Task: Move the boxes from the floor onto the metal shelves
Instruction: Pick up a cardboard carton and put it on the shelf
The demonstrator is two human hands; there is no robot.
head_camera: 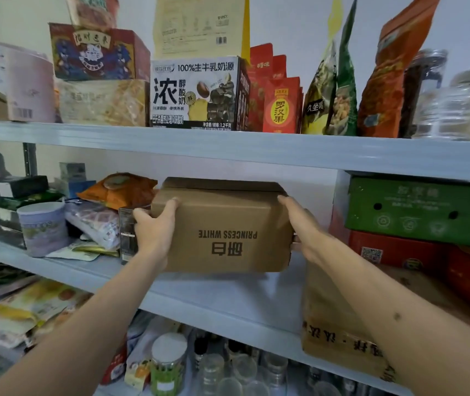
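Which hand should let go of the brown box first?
Probably the left hand. It is squeezed between the brown box and a dark packet, so it blocks the box from sliding that way. The right hand has open space beside it and can steady the box.

Middle metal shelf [228, 298] carries cardboard box [222, 227], red carton [393, 250]
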